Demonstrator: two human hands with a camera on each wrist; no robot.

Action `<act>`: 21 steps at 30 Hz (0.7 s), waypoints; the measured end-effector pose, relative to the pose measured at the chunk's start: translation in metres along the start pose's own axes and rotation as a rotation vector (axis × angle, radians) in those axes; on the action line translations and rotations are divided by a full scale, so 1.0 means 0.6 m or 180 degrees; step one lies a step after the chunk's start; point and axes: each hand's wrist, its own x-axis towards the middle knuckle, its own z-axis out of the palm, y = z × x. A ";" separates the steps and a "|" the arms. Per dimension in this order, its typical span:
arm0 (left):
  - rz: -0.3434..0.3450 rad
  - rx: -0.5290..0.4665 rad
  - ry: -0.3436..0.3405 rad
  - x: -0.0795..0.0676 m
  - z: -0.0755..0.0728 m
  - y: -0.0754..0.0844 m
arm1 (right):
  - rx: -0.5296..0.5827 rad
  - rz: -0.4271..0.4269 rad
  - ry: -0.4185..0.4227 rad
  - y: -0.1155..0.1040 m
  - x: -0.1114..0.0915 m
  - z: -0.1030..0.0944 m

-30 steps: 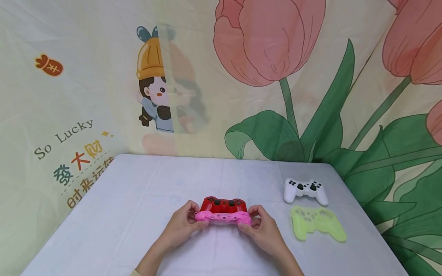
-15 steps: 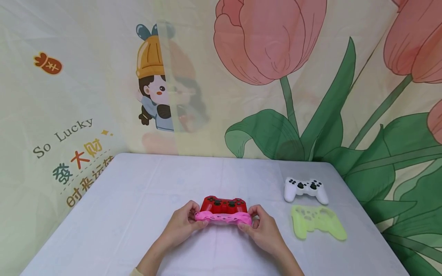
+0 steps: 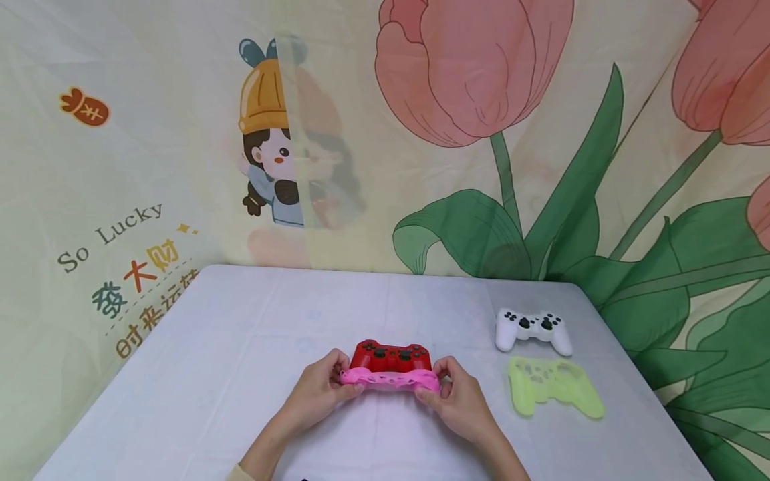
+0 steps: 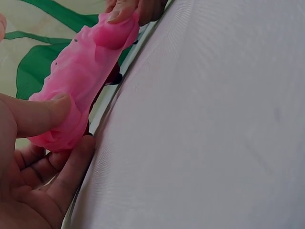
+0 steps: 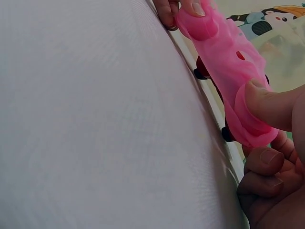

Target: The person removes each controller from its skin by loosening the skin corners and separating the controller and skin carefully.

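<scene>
A red game controller [image 3: 390,359] with black sticks shows its upper part in the head view, above a pink silicone controller cover [image 3: 390,380] that wraps its near side. My left hand [image 3: 317,393] pinches the cover's left end, thumb in front and fingers behind. At the opposite end, my right hand [image 3: 458,399] does the same. Up close, the left wrist view has the cover [image 4: 78,83] bunched and wrinkled under the thumb. A bit of red peeks through a hole of the cover [image 5: 228,67] in the right wrist view. The controller's grips are hidden.
A white game controller [image 3: 533,331] lies on the right of the white-covered table [image 3: 252,321]. Just in front of it is a flat yellow-green silicone cover [image 3: 555,387]. A printed curtain [image 3: 337,254] hangs behind the table's far edge.
Both hands keep their hold, and the red controller and pink cover stay almost in place. The head view has shifted very slightly.
</scene>
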 end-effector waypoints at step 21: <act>-0.0029 0.0081 -0.0047 0.003 0.000 -0.007 | 0.0007 -0.0010 0.0179 -0.003 0.000 0.005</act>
